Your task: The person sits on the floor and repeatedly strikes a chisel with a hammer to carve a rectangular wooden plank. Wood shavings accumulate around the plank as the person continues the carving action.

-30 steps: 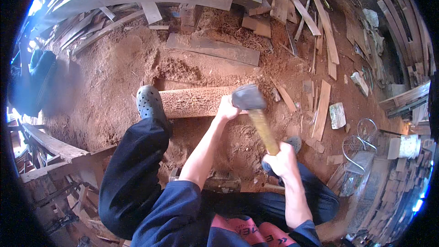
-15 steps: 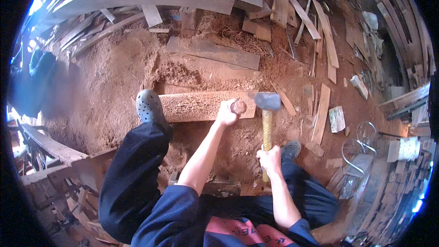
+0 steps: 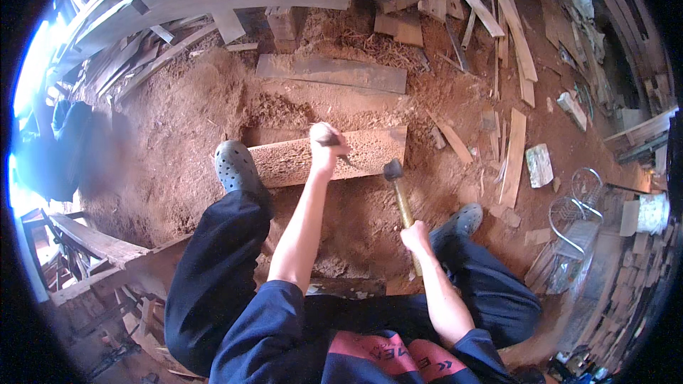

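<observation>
Right grip (image 3: 416,236) closed around hammer (image 3: 403,200), left grip (image 3: 326,149) around chisel (image 3: 346,161)

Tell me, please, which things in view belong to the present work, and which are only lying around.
In use:
hammer, in the right hand
dark tool, partly hidden, in the left hand
pitted board, below the left hand

Apparently just lying around:
grey-brown plank, beyond the board
narrow wood strip, whitish block and white container, to the right
</observation>
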`<state>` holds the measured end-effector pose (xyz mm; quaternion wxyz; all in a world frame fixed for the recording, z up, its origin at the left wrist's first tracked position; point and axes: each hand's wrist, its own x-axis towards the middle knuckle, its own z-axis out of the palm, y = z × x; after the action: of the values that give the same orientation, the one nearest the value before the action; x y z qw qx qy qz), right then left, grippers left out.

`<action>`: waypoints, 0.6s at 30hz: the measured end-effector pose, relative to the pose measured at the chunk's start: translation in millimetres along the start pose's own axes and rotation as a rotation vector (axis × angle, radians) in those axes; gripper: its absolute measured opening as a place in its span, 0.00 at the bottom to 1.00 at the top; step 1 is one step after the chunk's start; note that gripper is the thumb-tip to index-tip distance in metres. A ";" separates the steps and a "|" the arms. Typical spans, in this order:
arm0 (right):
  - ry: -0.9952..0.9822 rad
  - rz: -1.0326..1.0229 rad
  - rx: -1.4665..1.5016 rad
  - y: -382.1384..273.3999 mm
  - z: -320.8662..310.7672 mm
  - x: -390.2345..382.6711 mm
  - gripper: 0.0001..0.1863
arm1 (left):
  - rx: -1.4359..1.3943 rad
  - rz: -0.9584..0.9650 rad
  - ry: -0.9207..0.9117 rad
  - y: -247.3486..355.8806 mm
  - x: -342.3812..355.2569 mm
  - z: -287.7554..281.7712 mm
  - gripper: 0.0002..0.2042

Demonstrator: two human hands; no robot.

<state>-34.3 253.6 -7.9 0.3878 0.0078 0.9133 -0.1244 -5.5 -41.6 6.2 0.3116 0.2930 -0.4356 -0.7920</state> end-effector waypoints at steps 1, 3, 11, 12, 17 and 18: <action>-0.064 0.008 0.040 1.3 9.2 4.2 0.17 | 0.323 0.233 -0.173 -30.9 5.7 -21.3 0.10; -0.083 0.064 0.058 20.7 10.3 21.9 0.15 | 0.444 0.115 -0.519 -22.8 -24.7 38.5 0.08; -0.167 0.077 0.131 13.4 14.9 16.6 0.10 | 0.730 0.354 -0.608 -23.4 -59.4 73.2 0.14; -0.189 0.089 0.146 12.7 13.8 16.8 0.10 | 0.735 0.365 -0.602 -22.5 -56.8 70.1 0.14; -0.150 0.071 0.127 13.4 19.5 18.1 0.11 | 0.596 0.256 -0.443 -19.0 -50.4 45.8 0.12; -0.135 0.054 0.116 18.8 22.5 23.6 0.11 | 0.517 0.180 -0.408 -20.0 -49.1 43.4 0.12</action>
<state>-32.8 264.5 -43.8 0.4504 0.0464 0.8759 -0.1667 -11.1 25.6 17.7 0.2022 0.1581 -0.6993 -0.6672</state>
